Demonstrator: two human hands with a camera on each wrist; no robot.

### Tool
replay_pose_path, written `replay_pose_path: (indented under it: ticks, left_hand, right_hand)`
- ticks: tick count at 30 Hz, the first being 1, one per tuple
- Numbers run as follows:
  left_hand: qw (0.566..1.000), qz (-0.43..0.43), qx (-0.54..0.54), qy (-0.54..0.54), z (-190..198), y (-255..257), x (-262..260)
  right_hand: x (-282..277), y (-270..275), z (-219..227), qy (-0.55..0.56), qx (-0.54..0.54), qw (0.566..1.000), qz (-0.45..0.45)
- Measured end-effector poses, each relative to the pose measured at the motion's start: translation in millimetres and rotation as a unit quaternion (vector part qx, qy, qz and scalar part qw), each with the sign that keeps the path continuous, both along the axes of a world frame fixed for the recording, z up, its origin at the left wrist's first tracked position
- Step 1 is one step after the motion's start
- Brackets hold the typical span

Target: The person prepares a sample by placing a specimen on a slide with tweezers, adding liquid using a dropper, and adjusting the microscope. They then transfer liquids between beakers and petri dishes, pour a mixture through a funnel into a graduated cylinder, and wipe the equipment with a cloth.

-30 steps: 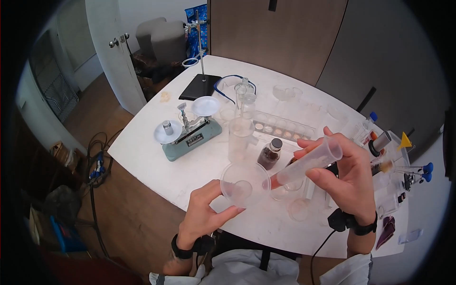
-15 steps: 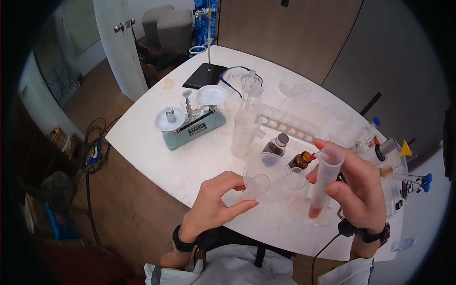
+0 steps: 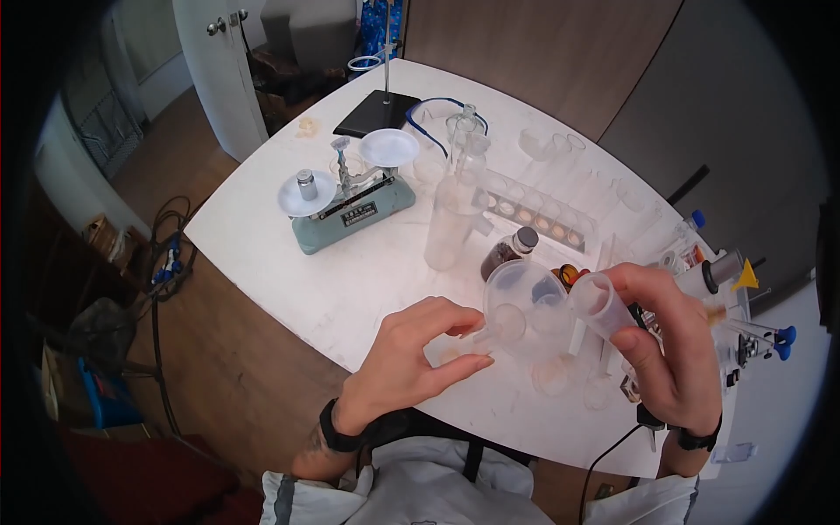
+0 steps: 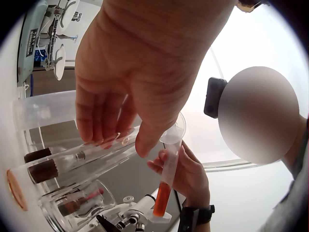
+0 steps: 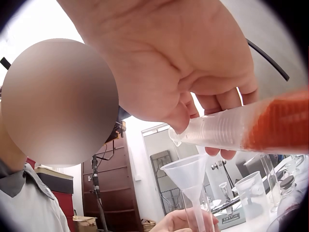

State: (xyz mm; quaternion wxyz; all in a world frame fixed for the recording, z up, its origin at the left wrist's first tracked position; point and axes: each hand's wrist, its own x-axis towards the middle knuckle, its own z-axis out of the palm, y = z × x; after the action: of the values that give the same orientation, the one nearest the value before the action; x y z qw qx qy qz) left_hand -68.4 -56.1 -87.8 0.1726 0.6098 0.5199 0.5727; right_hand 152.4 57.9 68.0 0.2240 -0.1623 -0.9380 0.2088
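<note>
A wide translucent funnel [image 3: 531, 306] [image 5: 185, 170] sits in the top of a clear glass vessel [image 5: 206, 203]. My left hand [image 3: 411, 360] [image 4: 140, 58] grips that vessel between thumb and fingers. My right hand [image 3: 672, 354] [image 5: 178, 53] holds a translucent plastic tube [image 3: 605, 306] [image 5: 212, 131], its open mouth beside and above the funnel's rim. Orange-red liquid [image 4: 161, 199] [image 5: 282, 123] lies toward the tube's closed end. No stream is visible between tube and funnel.
A green balance [image 3: 354, 214] stands on the white table [image 3: 289, 289], with a tall plastic cylinder [image 3: 448, 227], a dark-capped bottle [image 3: 509, 251] and a well rack [image 3: 547, 214] nearer the hands. Behind is a black-based stand [image 3: 376, 114]. Glassware and blue-topped items crowd the right side.
The tube has swung from slanting down-left, through nearly upright, to leaning with its mouth toward the funnel. The left hand and funnel have shifted right in the head view, which has itself moved.
</note>
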Motion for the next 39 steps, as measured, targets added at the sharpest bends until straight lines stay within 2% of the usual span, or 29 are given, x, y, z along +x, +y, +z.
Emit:
replay_pose_path:
  ticks: [3,6,9,15,39]
  left_hand:
    - [1.0,-0.002,-0.002,-0.005,-1.1,1.4,0.8]
    - [1.0,-0.007,-0.001,0.0,-0.3,2.5,2.2]
    - [1.0,-0.012,-0.008,0.003,1.0,2.7,2.8]
    - [1.0,-0.017,-0.003,-0.007,0.5,4.4,5.7]
    - [1.0,-0.026,-0.005,-0.002,0.0,8.8,9.1]
  right_hand:
    - [-1.2,0.7,0.7,0.0,0.029,1.0,0.011]
    - [-0.4,-0.1,7.8,-0.047,0.044,0.998,0.011]
    - [-2.0,0.0,8.1,-0.055,0.1,0.993,0.004]
    - [-3.3,-0.7,6.4,-0.034,0.151,0.988,-0.009]
    - [-3.3,-3.7,12.5,-0.053,0.207,0.976,-0.034]
